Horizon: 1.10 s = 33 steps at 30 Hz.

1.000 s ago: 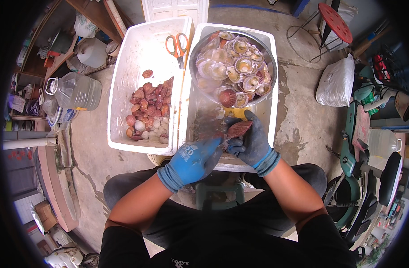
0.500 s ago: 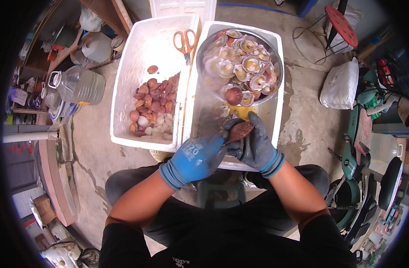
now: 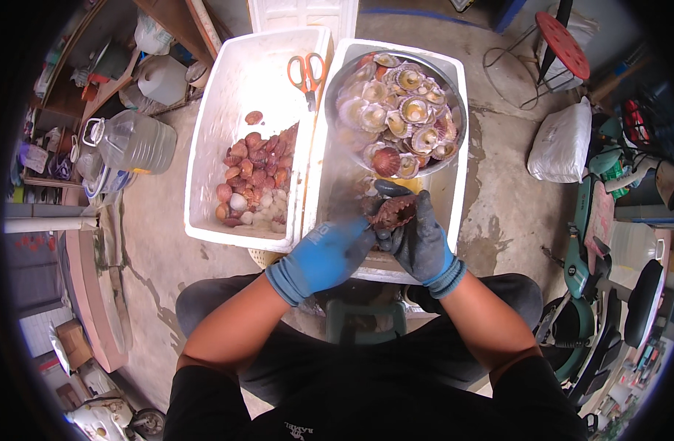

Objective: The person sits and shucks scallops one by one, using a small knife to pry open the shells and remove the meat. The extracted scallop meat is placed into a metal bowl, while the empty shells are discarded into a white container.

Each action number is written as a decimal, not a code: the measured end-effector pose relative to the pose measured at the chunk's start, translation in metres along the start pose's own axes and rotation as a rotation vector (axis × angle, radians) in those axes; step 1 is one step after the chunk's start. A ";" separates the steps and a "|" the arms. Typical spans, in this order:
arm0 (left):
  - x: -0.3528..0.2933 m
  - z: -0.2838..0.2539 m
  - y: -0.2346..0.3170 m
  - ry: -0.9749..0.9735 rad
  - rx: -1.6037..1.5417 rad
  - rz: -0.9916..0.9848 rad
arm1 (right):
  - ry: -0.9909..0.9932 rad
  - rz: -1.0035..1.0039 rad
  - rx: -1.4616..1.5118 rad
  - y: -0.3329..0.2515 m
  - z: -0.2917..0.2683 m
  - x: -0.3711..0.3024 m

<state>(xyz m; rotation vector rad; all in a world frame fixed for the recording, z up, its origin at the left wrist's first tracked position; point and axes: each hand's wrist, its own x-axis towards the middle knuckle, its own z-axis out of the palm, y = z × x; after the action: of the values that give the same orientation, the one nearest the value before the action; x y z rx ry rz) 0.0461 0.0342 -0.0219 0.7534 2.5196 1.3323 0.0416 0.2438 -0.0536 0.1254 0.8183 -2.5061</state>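
A reddish-brown scallop (image 3: 393,212) is gripped in my right hand (image 3: 429,250), its two shells gaping. My left hand (image 3: 323,257) is closed right beside the shell's left edge; whatever its fingers hold is hidden. Both hands wear blue gloves with dark coated fingers, over the near end of the right white foam box (image 3: 460,202). Beyond them in that box, a round metal bowl (image 3: 465,132) is heaped with opened scallops (image 3: 415,110) showing pale flesh. Unopened scallops (image 3: 257,169) lie piled in the left foam box (image 3: 197,158), near some whitish lumps.
Orange-handled scissors (image 3: 305,77) rest at the left box's far right side. A large clear water jug (image 3: 140,141) stands on the floor to the left. On the right are a red stool (image 3: 561,45), a white sack (image 3: 561,143) and a green scooter (image 3: 581,235).
The scallop has turned in my right hand, from its ribbed outside showing to its shells gaping. My left hand stays close beside it.
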 end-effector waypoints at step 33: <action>0.022 -0.046 -0.048 0.339 0.111 -0.248 | 0.064 0.267 -0.182 0.005 -0.017 0.004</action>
<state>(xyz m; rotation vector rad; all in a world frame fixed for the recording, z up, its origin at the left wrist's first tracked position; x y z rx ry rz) -0.0073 -0.0092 -0.0328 0.2313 2.8501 1.3365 0.0389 0.2485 -0.0713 0.2372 0.9820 -2.1781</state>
